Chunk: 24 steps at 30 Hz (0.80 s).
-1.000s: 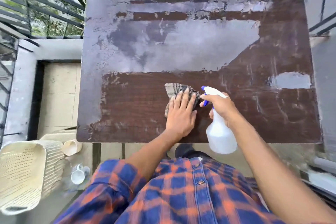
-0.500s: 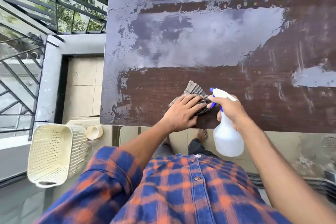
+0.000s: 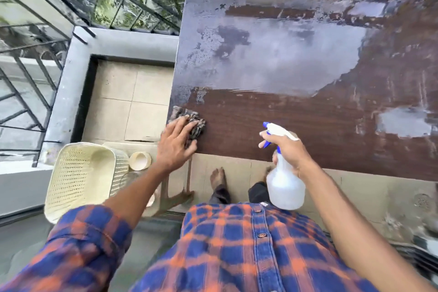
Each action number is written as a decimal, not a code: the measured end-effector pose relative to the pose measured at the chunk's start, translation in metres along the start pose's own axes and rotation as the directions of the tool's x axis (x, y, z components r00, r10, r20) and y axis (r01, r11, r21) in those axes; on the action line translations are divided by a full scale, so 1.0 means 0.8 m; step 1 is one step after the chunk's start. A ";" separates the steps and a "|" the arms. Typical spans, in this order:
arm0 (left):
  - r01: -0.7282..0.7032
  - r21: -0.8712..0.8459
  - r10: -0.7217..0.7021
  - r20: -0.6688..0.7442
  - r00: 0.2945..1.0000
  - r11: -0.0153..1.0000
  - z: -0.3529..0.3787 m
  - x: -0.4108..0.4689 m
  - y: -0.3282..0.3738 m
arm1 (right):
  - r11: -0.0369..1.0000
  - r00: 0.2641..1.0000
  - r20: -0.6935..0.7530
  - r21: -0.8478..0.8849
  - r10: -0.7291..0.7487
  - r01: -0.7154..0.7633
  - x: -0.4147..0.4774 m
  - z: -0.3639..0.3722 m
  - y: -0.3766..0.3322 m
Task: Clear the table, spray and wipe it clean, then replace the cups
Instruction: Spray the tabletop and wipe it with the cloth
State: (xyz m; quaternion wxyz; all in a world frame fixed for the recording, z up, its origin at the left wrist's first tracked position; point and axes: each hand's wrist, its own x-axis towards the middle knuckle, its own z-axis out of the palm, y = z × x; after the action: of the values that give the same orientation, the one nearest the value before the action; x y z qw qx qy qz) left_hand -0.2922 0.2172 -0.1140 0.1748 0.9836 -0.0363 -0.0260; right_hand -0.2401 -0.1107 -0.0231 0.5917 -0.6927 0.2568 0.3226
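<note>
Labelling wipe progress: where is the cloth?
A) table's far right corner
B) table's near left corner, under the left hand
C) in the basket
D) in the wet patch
B: the left hand presses the cloth flat at the table's near left corner.

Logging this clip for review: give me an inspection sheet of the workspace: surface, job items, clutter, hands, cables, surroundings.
Surface: brown table, near strip looks dry, wet film across the far half, small wet patch at right.
Job's things: checked cloth at the table's near left corner; spray bottle held at the near edge; cup on the floor beside the basket.
Clutter: nothing seen.
Hands: left hand presses flat on the cloth; right hand grips the spray bottle.
Cables: nothing seen.
Surroundings: tiled floor, metal railing, foliage beyond.
</note>
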 end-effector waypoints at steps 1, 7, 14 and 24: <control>0.028 -0.007 -0.028 -0.017 0.999 1.000 -0.002 -0.007 -0.008 | 1.000 1.000 0.000 -0.016 0.008 -0.008 -0.002 0.009 0.001; 0.206 -0.082 -0.217 -0.165 0.962 0.975 0.016 -0.033 0.012 | 0.995 1.000 -0.009 -0.097 0.000 -0.001 -0.010 0.039 0.001; 0.549 -0.267 -0.591 -0.110 0.799 0.792 0.037 -0.035 0.080 | 0.991 0.998 -0.002 -0.118 -0.061 0.060 -0.019 0.037 0.000; 0.566 -0.180 -0.565 0.063 0.823 0.805 0.069 -0.026 0.194 | 0.992 0.994 -0.089 -0.109 -0.067 0.057 -0.028 -0.045 0.028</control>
State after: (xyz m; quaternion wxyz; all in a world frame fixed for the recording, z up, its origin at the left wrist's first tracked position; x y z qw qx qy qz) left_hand -0.3260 0.0547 -0.1115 0.2525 0.9283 0.2601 -0.0831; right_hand -0.2663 -0.1508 -0.0174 0.5514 -0.7449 0.2447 0.2850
